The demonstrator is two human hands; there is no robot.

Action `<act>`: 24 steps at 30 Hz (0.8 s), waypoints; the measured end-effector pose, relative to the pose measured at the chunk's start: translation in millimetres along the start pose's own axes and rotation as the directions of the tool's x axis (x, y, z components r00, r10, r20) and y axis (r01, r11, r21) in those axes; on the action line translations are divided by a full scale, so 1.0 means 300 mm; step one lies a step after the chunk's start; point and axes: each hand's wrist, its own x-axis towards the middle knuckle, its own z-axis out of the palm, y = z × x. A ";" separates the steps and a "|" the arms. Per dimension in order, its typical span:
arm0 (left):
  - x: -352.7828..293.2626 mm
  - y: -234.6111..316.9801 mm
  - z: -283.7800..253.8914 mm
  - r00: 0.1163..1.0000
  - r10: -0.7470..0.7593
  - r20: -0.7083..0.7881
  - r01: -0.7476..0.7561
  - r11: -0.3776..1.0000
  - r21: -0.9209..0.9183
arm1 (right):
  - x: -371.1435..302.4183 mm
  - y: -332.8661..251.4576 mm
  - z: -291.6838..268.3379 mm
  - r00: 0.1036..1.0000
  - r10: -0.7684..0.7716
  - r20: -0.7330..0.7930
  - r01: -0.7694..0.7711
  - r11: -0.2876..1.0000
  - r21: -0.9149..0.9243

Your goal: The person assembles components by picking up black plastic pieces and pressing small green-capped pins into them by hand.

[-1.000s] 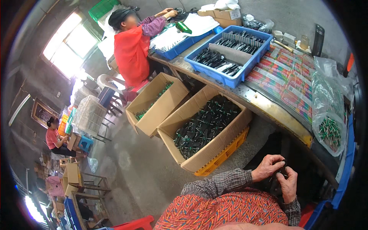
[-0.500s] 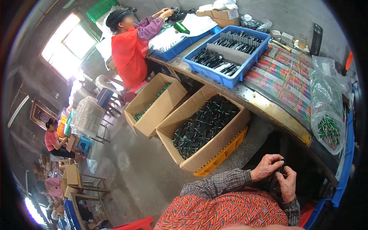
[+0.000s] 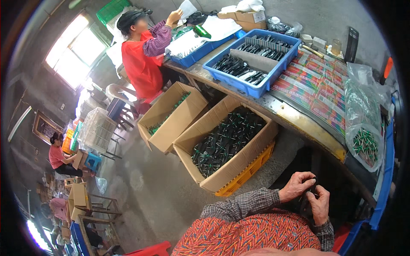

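Note:
Above my lap, my left hand (image 3: 295, 187) pinches a small black piece (image 3: 315, 181) between thumb and fingers. My right hand (image 3: 319, 205) is closed against its near side, thumb and fingertips together, so both hands meet at it. Much of the piece is covered by the fingers and lost against the dark background; its exact kind cannot be made out. To the left of my hands, a cardboard box (image 3: 232, 175) holds a heap of black pieces (image 3: 226, 141) with green parts and thin metal pins.
On the bench (image 3: 299, 112) sits a blue tray (image 3: 261, 88) of black parts beside a printed sheet (image 3: 316, 87). A plastic bag (image 3: 363, 111) holds green-and-white sticks (image 3: 365, 143). An orange crate (image 3: 247, 171) supports the box. A co-worker in red (image 3: 139, 64) sits at the bench's far end.
My hands stay almost in place on the black piece. The co-worker at the bench has raised their hands, now holding up a pale flat sheet.

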 end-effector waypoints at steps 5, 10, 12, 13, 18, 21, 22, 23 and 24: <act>-0.006 0.020 -0.006 1.000 -0.004 -0.018 0.004 1.000 0.021 | 0.001 0.012 0.000 0.999 0.037 -0.007 -0.037 0.999 0.015; -0.002 0.020 0.002 1.000 0.005 0.000 -0.005 1.000 0.030 | -0.002 0.038 -0.020 0.998 0.055 0.024 -0.056 0.998 0.041; -0.001 0.011 0.002 1.000 0.007 -0.009 -0.006 1.000 0.026 | -0.002 0.018 -0.015 0.998 0.048 0.032 -0.050 0.998 0.043; -0.001 0.006 0.001 1.000 0.009 -0.016 -0.009 1.000 0.022 | -0.002 0.001 -0.012 0.997 0.065 0.028 -0.067 0.996 0.064; 0.006 -0.007 0.000 1.000 0.027 -0.010 -0.027 0.999 0.041 | 0.003 -0.023 0.021 0.999 -0.012 -0.032 0.016 0.994 0.107; 0.011 0.027 -0.003 1.000 0.013 -0.017 -0.012 0.998 0.063 | 0.010 -0.005 0.011 0.998 -0.002 -0.063 0.007 0.996 0.084; 0.004 0.041 -0.004 1.000 -0.013 -0.025 0.015 0.997 0.077 | 0.008 -0.008 0.001 0.999 0.034 -0.028 -0.032 0.998 0.059; 0.000 0.035 -0.003 1.000 -0.014 -0.028 0.016 0.997 0.077 | 0.004 -0.012 -0.006 0.997 0.071 0.005 -0.071 0.997 0.032; -0.003 0.025 -0.002 1.000 0.000 -0.022 0.001 0.998 0.063 | -0.001 -0.017 -0.007 0.997 0.072 0.008 -0.072 0.997 0.032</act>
